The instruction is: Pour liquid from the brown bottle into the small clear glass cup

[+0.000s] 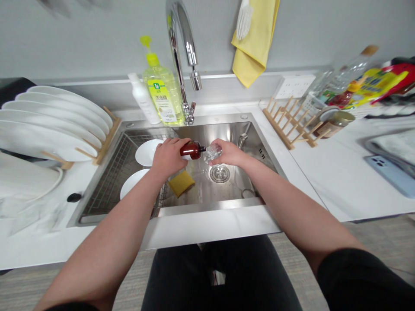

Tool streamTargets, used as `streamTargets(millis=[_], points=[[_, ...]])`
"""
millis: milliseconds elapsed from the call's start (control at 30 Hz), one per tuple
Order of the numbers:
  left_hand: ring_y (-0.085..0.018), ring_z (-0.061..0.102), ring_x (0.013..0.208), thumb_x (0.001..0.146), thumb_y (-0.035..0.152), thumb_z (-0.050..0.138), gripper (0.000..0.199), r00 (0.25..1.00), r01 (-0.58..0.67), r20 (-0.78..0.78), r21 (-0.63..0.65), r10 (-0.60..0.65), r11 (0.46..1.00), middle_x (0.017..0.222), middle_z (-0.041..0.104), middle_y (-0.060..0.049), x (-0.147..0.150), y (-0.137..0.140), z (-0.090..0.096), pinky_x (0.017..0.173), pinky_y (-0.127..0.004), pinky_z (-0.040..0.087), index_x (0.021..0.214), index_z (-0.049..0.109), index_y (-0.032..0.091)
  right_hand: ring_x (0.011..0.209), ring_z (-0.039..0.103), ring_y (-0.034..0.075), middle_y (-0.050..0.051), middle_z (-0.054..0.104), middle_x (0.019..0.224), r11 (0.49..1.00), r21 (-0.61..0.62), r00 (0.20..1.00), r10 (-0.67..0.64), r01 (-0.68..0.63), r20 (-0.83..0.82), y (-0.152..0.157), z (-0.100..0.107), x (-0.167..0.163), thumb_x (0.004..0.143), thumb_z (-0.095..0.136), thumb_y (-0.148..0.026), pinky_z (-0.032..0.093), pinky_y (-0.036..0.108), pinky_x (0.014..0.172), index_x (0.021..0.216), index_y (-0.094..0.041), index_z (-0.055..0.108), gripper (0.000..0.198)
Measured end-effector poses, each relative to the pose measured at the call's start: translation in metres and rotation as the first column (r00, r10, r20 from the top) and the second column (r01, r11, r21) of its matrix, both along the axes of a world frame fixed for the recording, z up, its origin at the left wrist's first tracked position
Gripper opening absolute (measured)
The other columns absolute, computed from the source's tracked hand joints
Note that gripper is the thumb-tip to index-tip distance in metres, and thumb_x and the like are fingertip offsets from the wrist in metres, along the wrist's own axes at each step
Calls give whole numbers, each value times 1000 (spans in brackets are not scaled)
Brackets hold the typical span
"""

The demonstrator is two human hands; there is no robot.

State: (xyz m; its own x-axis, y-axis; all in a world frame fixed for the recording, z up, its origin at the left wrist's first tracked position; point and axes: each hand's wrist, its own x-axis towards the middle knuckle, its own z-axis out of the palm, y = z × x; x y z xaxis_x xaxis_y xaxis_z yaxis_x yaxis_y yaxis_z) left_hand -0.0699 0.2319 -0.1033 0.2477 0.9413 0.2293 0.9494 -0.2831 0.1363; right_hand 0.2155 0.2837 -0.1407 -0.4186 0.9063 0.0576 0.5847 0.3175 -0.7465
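Over the sink, my left hand (168, 159) is wrapped round a reddish-brown bottle (191, 150). The bottle lies tilted on its side, its dark neck pointing right. My right hand (228, 152) grips a small clear glass (212, 153), whose mouth is close to the bottle's neck; whether they touch I cannot tell. Fingers cover part of both things. Below the bottle a yellow sponge (181, 183) rests at the edge of the wire rack. White bowls (146, 153) sit in the rack, partly behind my left hand and forearm.
The steel sink (207, 190) has a drain (220, 173) below my right hand. A faucet (186, 52) rises behind, beside a dish soap bottle (162, 93) and a white bottle (143, 99). Plates (48, 129) stand left; a wooden rack (293, 123) and phone (391, 175) are right. A black cap (74, 197) lies left.
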Motion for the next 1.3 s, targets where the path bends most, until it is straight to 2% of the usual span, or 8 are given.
streamTargets(millis=[867, 1300], points=[[-40, 67, 136, 85, 26, 75, 78, 1000, -7, -17, -20, 7, 1000, 148, 78, -8, 1, -1, 1, 107, -53, 54, 161, 65, 34, 101, 74, 28, 2, 79, 112, 1000, 10, 1000, 13, -13, 5, 2, -6, -1, 61, 104, -36, 54, 37, 89, 115, -26, 71, 64], [-41, 66, 139, 85, 28, 74, 77, 1000, -22, -5, -40, 21, 999, 149, 77, -9, 3, -2, 4, 111, -55, 52, 162, 66, 35, 104, 75, 28, 2, 79, 112, 1000, -2, 1000, 5, -5, 19, -2, 0, -3, 62, 104, -36, 54, 37, 91, 115, -26, 71, 63]])
